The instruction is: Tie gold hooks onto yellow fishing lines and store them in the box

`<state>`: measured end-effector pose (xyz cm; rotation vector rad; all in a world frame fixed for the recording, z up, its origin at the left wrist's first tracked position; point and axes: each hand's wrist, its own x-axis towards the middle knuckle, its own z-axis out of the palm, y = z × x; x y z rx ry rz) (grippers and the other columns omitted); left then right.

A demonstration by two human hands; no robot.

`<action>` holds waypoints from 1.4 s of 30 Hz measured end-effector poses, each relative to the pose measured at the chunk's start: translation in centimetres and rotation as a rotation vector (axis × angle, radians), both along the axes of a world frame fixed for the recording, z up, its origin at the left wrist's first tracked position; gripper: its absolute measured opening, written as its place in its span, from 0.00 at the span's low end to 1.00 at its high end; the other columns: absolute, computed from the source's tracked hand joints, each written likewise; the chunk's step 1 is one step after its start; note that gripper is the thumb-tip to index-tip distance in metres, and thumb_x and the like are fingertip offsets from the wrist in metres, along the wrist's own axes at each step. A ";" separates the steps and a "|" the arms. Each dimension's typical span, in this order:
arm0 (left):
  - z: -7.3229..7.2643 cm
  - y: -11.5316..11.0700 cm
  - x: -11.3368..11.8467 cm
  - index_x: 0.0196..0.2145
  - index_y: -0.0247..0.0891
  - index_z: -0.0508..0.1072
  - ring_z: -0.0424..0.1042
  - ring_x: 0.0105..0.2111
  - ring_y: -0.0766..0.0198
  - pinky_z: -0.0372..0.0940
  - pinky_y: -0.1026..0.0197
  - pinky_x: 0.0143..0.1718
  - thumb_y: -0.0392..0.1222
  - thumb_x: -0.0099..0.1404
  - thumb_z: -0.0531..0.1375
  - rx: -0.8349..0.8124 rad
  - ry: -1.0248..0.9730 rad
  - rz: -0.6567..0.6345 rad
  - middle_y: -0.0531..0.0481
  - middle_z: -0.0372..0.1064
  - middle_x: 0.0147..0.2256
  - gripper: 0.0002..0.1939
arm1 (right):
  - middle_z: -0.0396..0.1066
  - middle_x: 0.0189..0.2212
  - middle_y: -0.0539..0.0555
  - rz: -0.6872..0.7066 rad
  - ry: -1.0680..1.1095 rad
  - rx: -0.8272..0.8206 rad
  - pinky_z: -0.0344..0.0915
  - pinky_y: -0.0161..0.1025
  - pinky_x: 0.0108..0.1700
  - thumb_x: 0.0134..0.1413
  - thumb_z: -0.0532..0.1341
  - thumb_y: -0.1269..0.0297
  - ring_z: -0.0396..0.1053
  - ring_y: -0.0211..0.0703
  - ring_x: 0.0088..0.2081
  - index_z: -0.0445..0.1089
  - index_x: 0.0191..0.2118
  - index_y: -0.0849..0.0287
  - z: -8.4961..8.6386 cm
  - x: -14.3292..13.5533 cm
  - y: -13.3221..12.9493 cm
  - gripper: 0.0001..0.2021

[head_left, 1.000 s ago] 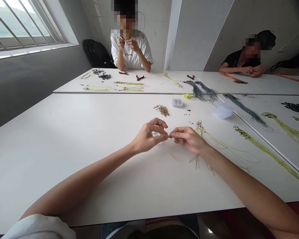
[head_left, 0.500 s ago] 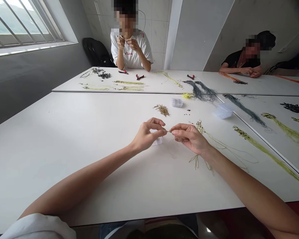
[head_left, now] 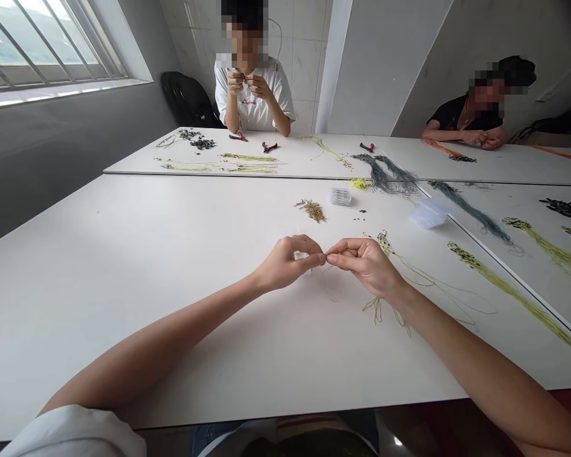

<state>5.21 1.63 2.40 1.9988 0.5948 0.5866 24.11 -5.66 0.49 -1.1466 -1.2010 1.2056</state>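
Note:
My left hand (head_left: 292,261) and my right hand (head_left: 364,261) meet fingertip to fingertip above the white table. Each is closed in a pinch of thumb and forefinger. What lies between the tips is too small and covered to name. A thin pale line (head_left: 330,292) trails on the table just below the fingers. Partly behind my left hand is a small clear plastic box (head_left: 302,256). Beside and behind my right hand lies a loose bundle of yellow-green cords (head_left: 382,241) with dark ends; part of it is hidden by my wrist.
Beyond my hands lie a pile of small gold-coloured metal pieces (head_left: 313,210), a clear box (head_left: 341,197) and a clear lidded container (head_left: 429,212). Grey cords (head_left: 385,172) and yellow-green cords (head_left: 514,295) spread rightward. Two people sit across the table, near red-handled pliers (head_left: 269,147).
My hands have come closer together, so the small brownish piece seen between the fingertips is now covered. My left fingers have curled down. The whole view has shifted slightly.

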 end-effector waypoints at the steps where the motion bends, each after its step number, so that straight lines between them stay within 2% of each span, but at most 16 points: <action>1: 0.0 0.1 0.0 0.30 0.38 0.78 0.70 0.39 0.59 0.65 0.57 0.40 0.47 0.64 0.58 -0.022 -0.005 -0.005 0.47 0.71 0.38 0.12 | 0.57 0.17 0.44 0.014 -0.004 0.001 0.55 0.39 0.32 0.45 0.70 0.61 0.52 0.34 0.24 0.77 0.32 0.58 0.0 0.1 0.0 0.08; 4: -0.1 0.2 -0.1 0.29 0.38 0.78 0.70 0.38 0.61 0.65 0.59 0.37 0.46 0.63 0.59 -0.083 -0.037 0.015 0.47 0.70 0.41 0.11 | 0.59 0.20 0.46 0.096 -0.014 -0.029 0.51 0.38 0.30 0.47 0.68 0.61 0.51 0.35 0.25 0.76 0.33 0.58 0.2 0.5 0.2 0.08; 6: -0.1 0.2 -0.1 0.29 0.38 0.78 0.69 0.38 0.61 0.65 0.59 0.37 0.45 0.63 0.59 -0.116 -0.058 0.015 0.47 0.70 0.41 0.11 | 0.60 0.22 0.48 0.143 -0.017 -0.061 0.49 0.38 0.29 0.47 0.67 0.62 0.51 0.35 0.25 0.75 0.31 0.59 0.4 0.9 0.3 0.07; 9: -0.1 0.1 -0.1 0.27 0.38 0.78 0.70 0.38 0.61 0.66 0.59 0.38 0.43 0.62 0.59 -0.134 -0.053 -0.002 0.47 0.69 0.41 0.10 | 0.59 0.22 0.47 0.136 0.035 -0.075 0.46 0.38 0.29 0.46 0.66 0.63 0.49 0.34 0.24 0.71 0.26 0.60 0.7 1.3 0.4 0.06; 13: -0.5 0.0 0.0 0.27 0.37 0.77 0.69 0.36 0.62 0.65 0.58 0.38 0.42 0.60 0.60 -0.171 -0.043 0.023 0.47 0.69 0.40 0.09 | 0.56 0.21 0.47 0.132 0.059 -0.044 0.45 0.39 0.28 0.48 0.65 0.64 0.50 0.35 0.25 0.69 0.24 0.59 1.2 1.2 0.1 0.07; 17: -0.8 0.2 0.1 0.26 0.35 0.76 0.69 0.38 0.61 0.64 0.57 0.42 0.43 0.60 0.61 -0.363 -0.167 0.073 0.46 0.68 0.42 0.10 | 0.57 0.21 0.48 0.143 0.029 -0.058 0.44 0.38 0.28 0.47 0.66 0.64 0.50 0.35 0.25 0.70 0.25 0.60 1.1 1.1 0.1 0.06; 20: -0.7 0.2 0.2 0.24 0.34 0.75 0.67 0.38 0.63 0.62 0.58 0.43 0.42 0.61 0.60 -0.483 -0.249 0.015 0.45 0.69 0.43 0.11 | 0.59 0.23 0.48 0.141 0.098 -0.081 0.44 0.38 0.28 0.47 0.66 0.65 0.49 0.34 0.25 0.71 0.26 0.60 0.7 1.2 0.4 0.06; 24: -0.3 -0.1 0.3 0.24 0.35 0.76 0.66 0.36 0.65 0.60 0.58 0.42 0.37 0.62 0.59 -0.533 -0.298 -0.087 0.45 0.71 0.45 0.10 | 0.58 0.22 0.47 0.212 0.210 -0.130 0.47 0.38 0.29 0.48 0.66 0.66 0.49 0.33 0.24 0.72 0.29 0.60 0.3 1.0 0.6 0.04; 27: -0.2 -0.3 0.2 0.29 0.35 0.79 0.68 0.36 0.64 0.61 0.58 0.42 0.35 0.62 0.57 -0.530 -0.311 -0.150 0.43 0.73 0.44 0.10 | 0.58 0.21 0.47 0.259 0.255 -0.141 0.49 0.38 0.31 0.48 0.66 0.67 0.50 0.34 0.24 0.71 0.27 0.59 0.2 0.9 0.6 0.04; 30: -0.2 -0.4 0.1 0.35 0.34 0.80 0.69 0.38 0.62 0.61 0.58 0.42 0.35 0.64 0.56 -0.516 -0.289 -0.174 0.42 0.75 0.41 0.11 | 0.63 0.22 0.48 0.277 0.244 -0.132 0.50 0.38 0.30 0.49 0.66 0.65 0.52 0.34 0.24 0.71 0.26 0.59 0.1 0.9 0.6 0.06; 33: -0.2 -0.3 0.1 0.36 0.34 0.80 0.70 0.40 0.61 0.62 0.58 0.44 0.35 0.64 0.57 -0.492 -0.276 -0.171 0.41 0.76 0.41 0.10 | 0.68 0.25 0.51 0.238 0.147 -0.077 0.54 0.39 0.31 0.50 0.65 0.64 0.57 0.36 0.26 0.73 0.28 0.59 0.2 1.0 0.5 0.05; 36: -0.2 -0.3 0.1 0.36 0.34 0.80 0.71 0.40 0.61 0.63 0.59 0.44 0.34 0.64 0.58 -0.458 -0.277 -0.162 0.42 0.76 0.40 0.10 | 0.72 0.34 0.54 0.066 -0.012 0.105 0.60 0.42 0.38 0.52 0.64 0.63 0.66 0.42 0.35 0.76 0.35 0.56 0.9 1.0 0.1 0.06; 38: -0.4 -0.3 0.1 0.36 0.33 0.80 0.72 0.40 0.61 0.63 0.59 0.44 0.34 0.63 0.58 -0.449 -0.268 -0.146 0.43 0.76 0.39 0.09 | 0.72 0.40 0.54 -0.030 -0.150 0.246 0.62 0.43 0.41 0.53 0.64 0.63 0.66 0.45 0.40 0.76 0.39 0.53 1.4 0.9 -0.4 0.07; 42: -0.7 -0.1 0.2 0.32 0.33 0.79 0.70 0.37 0.62 0.63 0.60 0.42 0.36 0.63 0.59 -0.418 -0.208 -0.087 0.45 0.75 0.35 0.09 | 0.71 0.36 0.52 -0.103 -0.557 0.469 0.62 0.44 0.41 0.53 0.65 0.66 0.64 0.41 0.34 0.76 0.37 0.52 1.8 0.2 -1.4 0.05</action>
